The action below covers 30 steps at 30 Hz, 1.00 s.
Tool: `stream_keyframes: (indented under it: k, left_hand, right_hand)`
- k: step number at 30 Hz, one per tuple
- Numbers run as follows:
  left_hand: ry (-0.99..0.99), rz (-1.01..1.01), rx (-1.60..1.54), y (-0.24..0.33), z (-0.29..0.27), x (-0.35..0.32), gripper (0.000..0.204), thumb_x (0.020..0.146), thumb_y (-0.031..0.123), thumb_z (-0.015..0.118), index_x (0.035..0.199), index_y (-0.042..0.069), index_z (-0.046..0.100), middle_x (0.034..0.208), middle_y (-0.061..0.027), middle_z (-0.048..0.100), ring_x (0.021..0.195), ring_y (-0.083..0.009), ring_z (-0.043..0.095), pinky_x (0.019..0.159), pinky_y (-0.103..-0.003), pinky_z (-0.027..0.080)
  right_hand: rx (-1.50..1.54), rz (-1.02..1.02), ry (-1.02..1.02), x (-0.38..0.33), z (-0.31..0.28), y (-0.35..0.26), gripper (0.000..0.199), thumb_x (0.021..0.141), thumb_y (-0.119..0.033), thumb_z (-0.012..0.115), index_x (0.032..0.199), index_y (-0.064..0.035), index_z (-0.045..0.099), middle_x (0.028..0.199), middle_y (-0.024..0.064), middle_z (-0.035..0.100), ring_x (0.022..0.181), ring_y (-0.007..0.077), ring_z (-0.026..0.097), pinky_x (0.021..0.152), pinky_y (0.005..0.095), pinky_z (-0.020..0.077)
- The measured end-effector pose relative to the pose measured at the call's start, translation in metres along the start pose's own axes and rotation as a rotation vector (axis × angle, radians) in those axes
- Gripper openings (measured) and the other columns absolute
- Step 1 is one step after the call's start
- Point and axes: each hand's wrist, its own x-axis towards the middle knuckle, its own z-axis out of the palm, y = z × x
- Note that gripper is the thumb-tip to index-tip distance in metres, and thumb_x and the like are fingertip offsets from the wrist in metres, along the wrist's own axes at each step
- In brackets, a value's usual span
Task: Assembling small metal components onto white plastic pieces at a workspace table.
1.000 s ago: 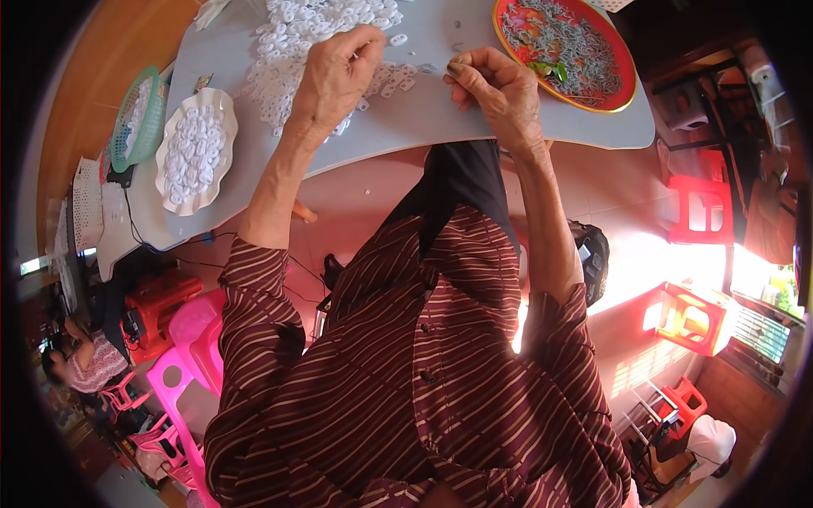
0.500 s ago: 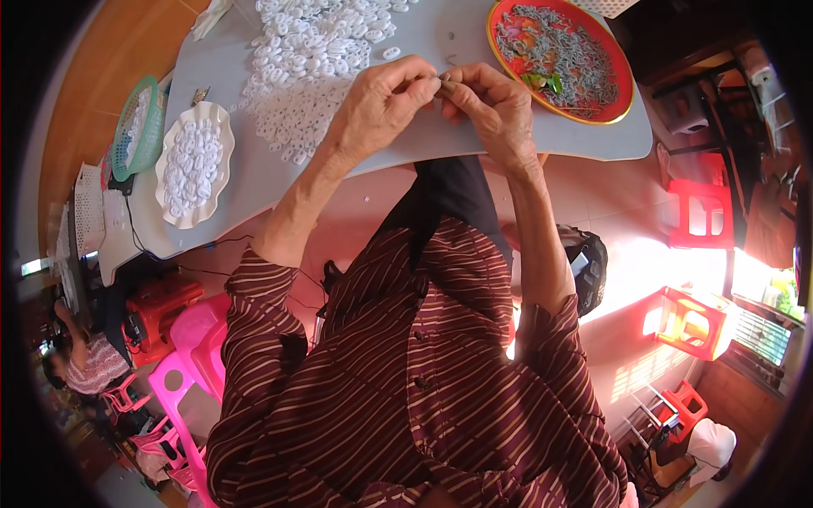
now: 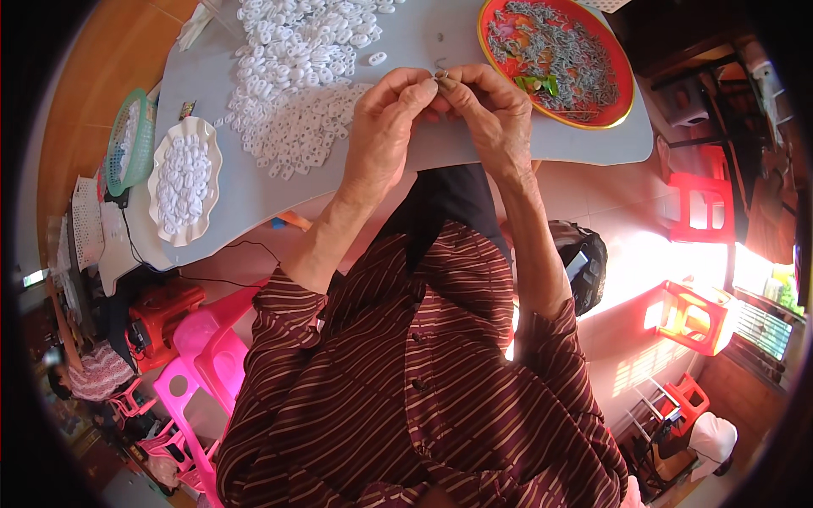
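In the head view, the left hand (image 3: 385,127) and the right hand (image 3: 491,114) meet above the near edge of the grey table (image 3: 254,190), fingertips pressed together on a small metal hook (image 3: 441,74) pinched between them. The hook is too small to tell which way it points or how its long axis lies; only a bit of grey wire shows at the fingertips. Just left of the hands lies a heap of white plastic rings (image 3: 296,76), spread across the tabletop, with a single ring (image 3: 378,58) lying apart from it. To the right stands a round red tray (image 3: 622,106) with a yellow rim, filled with grey metal pieces and a green scrap. At the table's left end sits a white scalloped dish (image 3: 212,144) holding more white rings, beside a green mesh basket (image 3: 135,118). A small coloured wrapper (image 3: 186,109) lies near the dish; its print is unreadable.
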Motion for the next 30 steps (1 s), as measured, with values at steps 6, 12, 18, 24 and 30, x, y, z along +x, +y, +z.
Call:
stream_keyframes:
  k: [6,12,18,24,30]
  left_hand:
    - [-0.001,0.087,0.085,0.000,-0.003,0.002,0.013,0.091,0.012,0.054,0.091,0.000,0.056,0.074,0.0011,0.055,0.065,-0.0045,0.048,0.060,-0.019,0.040]
    - [-0.014,0.130,0.592,0.004,-0.010,0.001,0.014,0.088,0.012,0.056,0.096,-0.001,0.057,0.080,0.0019,0.055,0.073,-0.0046,0.049,0.067,-0.020,0.042]
    - [-0.028,0.062,0.266,0.000,-0.012,0.004,0.007,0.088,0.006,0.054,0.087,-0.001,0.055,0.072,0.0040,0.051,0.066,-0.0021,0.045,0.058,-0.017,0.038]
    - [-0.060,-0.034,0.195,-0.001,-0.020,0.004,0.008,0.087,0.007,0.057,0.089,0.000,0.060,0.075,0.0031,0.055,0.070,-0.0026,0.049,0.064,-0.017,0.041]
    - [-0.056,-0.038,0.113,0.009,-0.021,0.001,0.011,0.087,0.012,0.057,0.088,0.001,0.062,0.075,-0.0006,0.059,0.070,-0.0064,0.053,0.068,-0.020,0.043]
  right_hand:
    - [-0.061,-0.030,0.015,0.000,-0.001,0.003,0.012,0.086,-0.010,0.063,0.089,0.0012,0.063,0.070,-0.0002,0.062,0.066,0.0038,0.054,0.061,0.0190,0.0453]
    - [-0.163,-0.018,0.008,0.000,-0.002,0.003,0.013,0.086,-0.011,0.062,0.086,0.0019,0.063,0.069,0.0004,0.062,0.062,0.0040,0.052,0.057,0.0194,0.0443]
    - [-0.032,-0.002,-0.018,-0.001,-0.003,0.004,0.010,0.086,-0.007,0.060,0.086,0.0034,0.062,0.071,0.0018,0.062,0.063,0.0047,0.053,0.057,0.0191,0.0446]
    - [-0.038,-0.001,-0.039,0.001,-0.005,0.004,0.011,0.085,-0.004,0.059,0.091,0.0039,0.062,0.074,0.0021,0.062,0.064,0.0057,0.054,0.061,0.0194,0.0464]
    - [-0.029,0.021,-0.091,0.000,-0.008,0.004,0.012,0.085,-0.003,0.058,0.095,0.0031,0.063,0.075,0.0002,0.061,0.066,0.0055,0.054,0.063,0.0196,0.0470]
